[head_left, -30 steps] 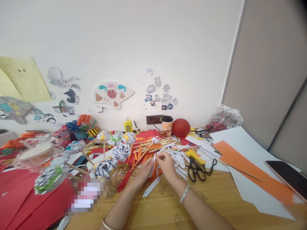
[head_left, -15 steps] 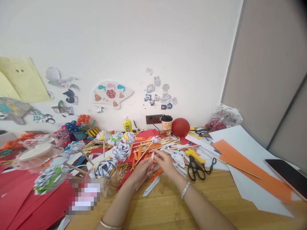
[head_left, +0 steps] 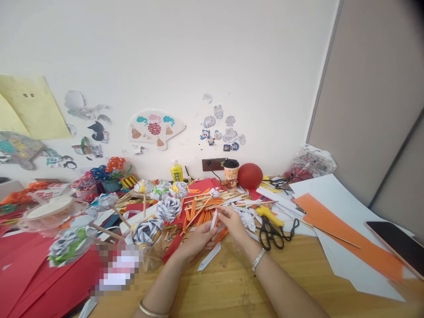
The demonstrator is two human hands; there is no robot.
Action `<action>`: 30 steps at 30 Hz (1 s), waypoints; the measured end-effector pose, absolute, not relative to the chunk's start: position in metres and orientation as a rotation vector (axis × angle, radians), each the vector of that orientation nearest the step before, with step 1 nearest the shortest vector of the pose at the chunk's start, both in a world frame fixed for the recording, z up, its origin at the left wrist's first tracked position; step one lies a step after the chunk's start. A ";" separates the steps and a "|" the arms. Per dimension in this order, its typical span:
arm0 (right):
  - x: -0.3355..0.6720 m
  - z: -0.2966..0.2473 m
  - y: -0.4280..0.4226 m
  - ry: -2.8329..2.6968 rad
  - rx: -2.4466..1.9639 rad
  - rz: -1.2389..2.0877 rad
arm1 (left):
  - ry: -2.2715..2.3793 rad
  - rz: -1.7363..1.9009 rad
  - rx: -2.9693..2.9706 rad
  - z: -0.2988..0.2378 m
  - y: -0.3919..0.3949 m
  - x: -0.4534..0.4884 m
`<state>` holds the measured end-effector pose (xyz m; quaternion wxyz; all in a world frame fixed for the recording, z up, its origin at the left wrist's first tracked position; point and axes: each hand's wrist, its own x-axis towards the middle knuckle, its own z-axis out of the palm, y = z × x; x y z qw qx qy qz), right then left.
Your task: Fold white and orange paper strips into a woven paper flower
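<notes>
Between both hands is a narrow folded white paper strip (head_left: pixel 214 218), held upright and slightly tilted. My left hand (head_left: pixel 199 240) is closed around its lower part. The fingers of my right hand (head_left: pixel 231 223) pinch it near the upper end. Just below my hands another white paper strip (head_left: pixel 210 257) lies on the table. Behind them are loose orange paper strips (head_left: pixel 192 210) and thin wooden sticks (head_left: pixel 215 199). White paper flowers (head_left: pixel 169 208) on sticks stand to the left of my left hand.
Black scissors (head_left: pixel 271 234) and a yellow glue gun (head_left: pixel 270 215) lie right of my hands. Further right are white sheets (head_left: pixel 338 260), orange paper (head_left: pixel 344 234) and a phone (head_left: pixel 397 243). A lidded cup (head_left: pixel 231 174) and red balloon (head_left: pixel 250 176) stand at the wall. Red paper (head_left: pixel 23 269) covers the left.
My left hand has turned a little and its fingers have curled in under the paper strip. The strip and my right hand have shifted slightly right.
</notes>
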<state>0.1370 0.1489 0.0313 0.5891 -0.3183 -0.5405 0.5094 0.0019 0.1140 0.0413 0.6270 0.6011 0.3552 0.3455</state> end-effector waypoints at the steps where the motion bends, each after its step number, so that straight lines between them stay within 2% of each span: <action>1: 0.137 0.031 0.149 -1.254 -0.727 1.212 | 0.780 0.789 1.348 0.041 0.114 0.002; 4: 0.137 0.031 0.149 -1.246 -0.696 1.242 | 0.720 0.767 1.271 0.041 0.115 0.000; 13: 0.130 0.029 0.149 -1.424 -0.801 1.063 | 0.753 0.869 1.248 0.033 0.120 0.004; 16: 0.144 0.033 0.154 -1.615 -1.029 0.734 | 0.801 0.929 1.180 0.032 0.128 0.000; 20: 0.175 0.035 0.162 -1.852 -1.667 0.069 | 0.909 1.030 1.158 0.033 0.137 -0.009; 23: 0.187 0.030 0.167 -1.865 -1.809 0.040 | 0.941 1.038 1.142 0.034 0.139 -0.012; 30: 0.184 0.029 0.170 -1.856 -1.772 0.023 | 0.932 1.060 1.098 0.029 0.140 -0.010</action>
